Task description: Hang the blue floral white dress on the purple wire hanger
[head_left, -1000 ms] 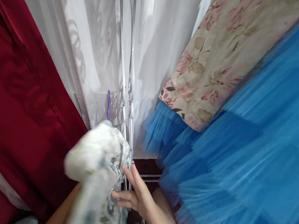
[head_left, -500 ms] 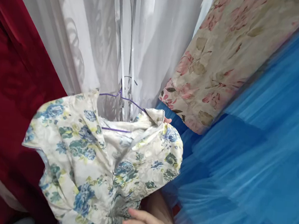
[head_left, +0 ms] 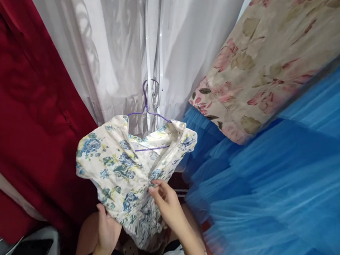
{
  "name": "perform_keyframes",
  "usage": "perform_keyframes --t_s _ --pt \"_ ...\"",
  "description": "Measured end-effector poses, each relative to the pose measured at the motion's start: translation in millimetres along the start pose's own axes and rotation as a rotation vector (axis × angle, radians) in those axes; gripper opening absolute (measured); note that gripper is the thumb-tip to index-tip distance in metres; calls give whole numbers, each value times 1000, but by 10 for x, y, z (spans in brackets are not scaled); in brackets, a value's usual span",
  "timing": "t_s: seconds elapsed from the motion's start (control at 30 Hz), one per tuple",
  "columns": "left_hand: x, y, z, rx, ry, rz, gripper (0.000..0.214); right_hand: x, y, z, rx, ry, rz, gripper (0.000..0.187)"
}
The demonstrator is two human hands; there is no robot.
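Note:
A small white garment with blue flowers (head_left: pixel 124 167) hangs on a purple wire hanger (head_left: pixel 146 105) in the lower middle of the view. My right hand (head_left: pixel 164 201) pinches the garment's front at its middle, fingers closed on the cloth. My left hand (head_left: pixel 106 229) grips the garment's lower left edge from below. The hanger's hook stands up in front of white sheer fabric.
A dark red garment (head_left: pixel 25 101) hangs at the left. White sheer fabric (head_left: pixel 121 38) with ribbons hangs behind. A cream cloth with pink flowers (head_left: pixel 262 68) and a blue tulle skirt (head_left: pixel 278 190) fill the right. A dark phone-like object (head_left: pixel 34 246) lies at lower left.
The flowered garment has gone from a blurred bundle to spread out facing me. Both hands have shifted onto its front and lower edge, and the hanger hook now stands upright.

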State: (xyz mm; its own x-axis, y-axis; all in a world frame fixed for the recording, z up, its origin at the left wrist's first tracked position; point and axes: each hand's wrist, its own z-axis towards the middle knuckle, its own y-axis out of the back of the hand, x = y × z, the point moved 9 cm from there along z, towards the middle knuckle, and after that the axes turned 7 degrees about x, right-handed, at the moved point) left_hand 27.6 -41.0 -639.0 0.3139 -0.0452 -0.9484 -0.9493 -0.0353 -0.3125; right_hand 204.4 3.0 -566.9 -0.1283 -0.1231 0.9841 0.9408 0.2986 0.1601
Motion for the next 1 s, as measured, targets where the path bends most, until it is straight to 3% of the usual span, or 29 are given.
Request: perform_keyframes --t_s 0.07,0.13,0.3,0.37,0.47,0.53,0.6,0.73,0.87,1.0 --pt "63 175 -120 -220 -38 -41 72 1 -88 173 -4 5 -89 32" --pt "78 238 -199 -359 -76 -31 75 -2 -125 305 -45 -3 -151 28" --pt "72 140 -121 -298 -105 -12 63 -71 -94 405 -116 -38 -238 23" --pt "-14 249 -136 -396 -162 90 58 -122 -57 358 -130 -49 -261 23" --pt "-419 390 -368 -718 -512 379 56 -146 -35 266 -139 -42 -316 28" --pt "-650 239 -469 -781 -748 585 55 -123 -64 229 -125 -28 -316 29" --pt "-727 -12 -332 -626 -799 751 45 -98 -142 218 -72 -24 -255 29" --pt "-583 -426 119 -211 -620 856 24 -47 -292 184 25 -14 -47 29" --pt "-547 -544 269 -137 -557 833 4 -1 -232 182 -4 -18 148 27" --pt "-542 -702 272 -59 -567 831 11 323 -19 402 -68 22 257 27"
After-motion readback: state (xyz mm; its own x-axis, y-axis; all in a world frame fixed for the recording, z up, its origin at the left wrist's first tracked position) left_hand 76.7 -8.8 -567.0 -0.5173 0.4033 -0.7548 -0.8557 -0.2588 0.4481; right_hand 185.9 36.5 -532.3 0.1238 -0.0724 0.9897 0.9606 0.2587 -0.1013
